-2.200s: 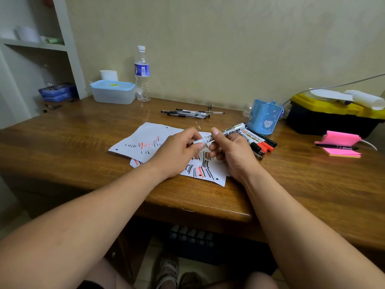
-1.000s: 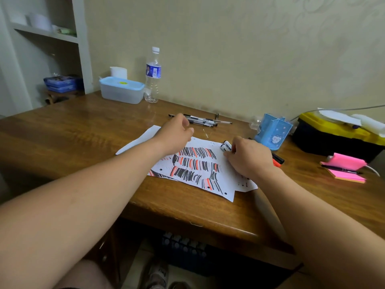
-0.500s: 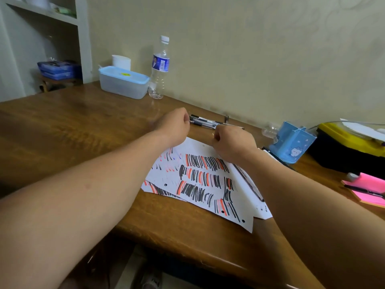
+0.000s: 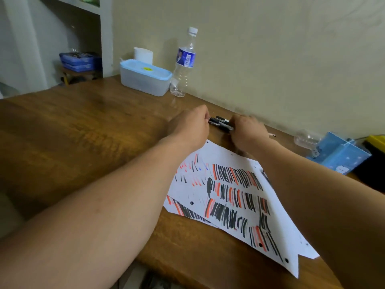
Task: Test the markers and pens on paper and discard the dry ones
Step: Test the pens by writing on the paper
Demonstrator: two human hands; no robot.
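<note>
A bunch of black pens (image 4: 220,123) lies at the back of the wooden desk (image 4: 83,130), near the wall. My left hand (image 4: 189,127) has curled fingers pinching the pens' left ends. My right hand (image 4: 248,133) is curled over their right part, slightly blurred; one pen tip (image 4: 271,134) sticks out beyond it. Nearer to me lie white test sheets (image 4: 229,190) covered with black and orange strokes, partly under my right forearm. The whiteboard markers are hidden behind that arm.
A blue pen holder (image 4: 341,157) and a crushed clear bottle (image 4: 306,138) stand at the right, with a yellow-and-black box (image 4: 376,142) behind. At the back left are a lidded plastic box (image 4: 145,77), a water bottle (image 4: 185,61) and a tissue roll (image 4: 143,55).
I let go of the whiteboard marker and both hands moved away from me across the paper to the pens by the wall. The view swung left and down.
</note>
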